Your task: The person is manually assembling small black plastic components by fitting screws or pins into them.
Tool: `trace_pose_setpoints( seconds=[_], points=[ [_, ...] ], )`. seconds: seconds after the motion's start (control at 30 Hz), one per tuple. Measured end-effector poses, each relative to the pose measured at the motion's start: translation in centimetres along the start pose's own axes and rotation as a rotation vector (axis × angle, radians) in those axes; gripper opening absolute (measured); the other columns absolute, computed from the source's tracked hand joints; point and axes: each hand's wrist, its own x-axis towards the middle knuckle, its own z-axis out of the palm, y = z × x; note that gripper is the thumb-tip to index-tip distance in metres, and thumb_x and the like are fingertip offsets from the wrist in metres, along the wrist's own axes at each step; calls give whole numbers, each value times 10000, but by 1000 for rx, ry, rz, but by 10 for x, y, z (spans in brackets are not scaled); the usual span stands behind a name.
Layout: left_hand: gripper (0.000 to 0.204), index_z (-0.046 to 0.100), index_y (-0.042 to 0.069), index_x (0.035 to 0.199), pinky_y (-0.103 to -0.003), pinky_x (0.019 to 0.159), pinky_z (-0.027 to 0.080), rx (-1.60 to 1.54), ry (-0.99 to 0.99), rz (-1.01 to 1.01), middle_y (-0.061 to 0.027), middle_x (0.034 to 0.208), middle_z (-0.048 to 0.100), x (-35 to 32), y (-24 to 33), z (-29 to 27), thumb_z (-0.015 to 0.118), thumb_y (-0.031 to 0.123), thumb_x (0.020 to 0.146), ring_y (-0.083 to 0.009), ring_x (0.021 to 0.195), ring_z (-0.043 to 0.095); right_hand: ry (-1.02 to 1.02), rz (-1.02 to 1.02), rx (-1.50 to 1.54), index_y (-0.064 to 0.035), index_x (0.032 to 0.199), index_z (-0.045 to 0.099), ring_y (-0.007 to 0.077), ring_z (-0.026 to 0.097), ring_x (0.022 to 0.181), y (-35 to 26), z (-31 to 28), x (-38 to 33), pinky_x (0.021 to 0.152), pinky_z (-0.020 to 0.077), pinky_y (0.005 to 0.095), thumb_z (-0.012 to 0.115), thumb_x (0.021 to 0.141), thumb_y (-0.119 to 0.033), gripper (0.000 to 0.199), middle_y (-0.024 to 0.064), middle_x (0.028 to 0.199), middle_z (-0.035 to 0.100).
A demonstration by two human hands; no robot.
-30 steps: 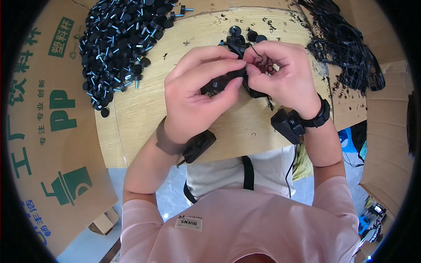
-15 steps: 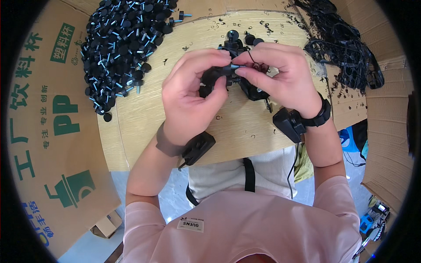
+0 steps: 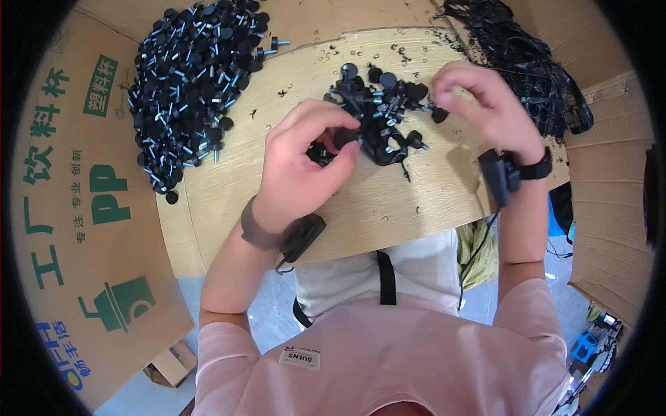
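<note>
My left hand (image 3: 302, 156) is closed, thumb and fingertips pinching a black round-headed screw (image 3: 345, 138) by its disc-shaped head. Just beyond and to its right lies a small cluster of similar screws (image 3: 388, 104), black heads with silvery threaded studs, some tangled with black rubber. My right hand (image 3: 485, 107) hovers to the right of that cluster, thumb and forefinger brought together at the tips. Whatever they hold, if anything, is too small to make out. Under those fingertips a loose black head (image 3: 439, 115) rests on the table.
A big heap of black-headed screws (image 3: 194, 83) covers the back left of the wooden table (image 3: 229, 222). Stringy black rubber scrap (image 3: 534, 69) piles up at the back right. Tiny black bits are scattered between. Cardboard walls (image 3: 62, 139) stand on both sides.
My right hand has pulled away from the left and moved right, uncovering the cluster of screws. The left hand keeps its pinch; the screw's black head now shows at its fingertips.
</note>
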Motion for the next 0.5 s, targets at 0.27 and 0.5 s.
trace_pose_setpoints(
  seconds=[0.27, 0.5],
  points=[
    [189, 658, -20, 926, -216, 529, 439, 115, -474, 8, -70, 846, 612, 55, 63, 15, 607, -69, 751, -101, 613, 564, 9, 173, -103, 19, 800, 645, 226, 599, 788, 12, -57, -68, 711, 471, 316, 669, 755, -35, 74, 100, 810, 607],
    [360, 573, 24, 1225, -212, 757, 453, 49, 757, -305, -46, 1106, 617, 53, -7, -71, 643, 54, 873, -84, 856, 555, 565, 217, -1142, -73, 1158, 653, 317, 473, 1218, 71, -141, -86, 1036, 371, 413, 585, 895, -212, 306, 133, 1333, 542]
  ],
)
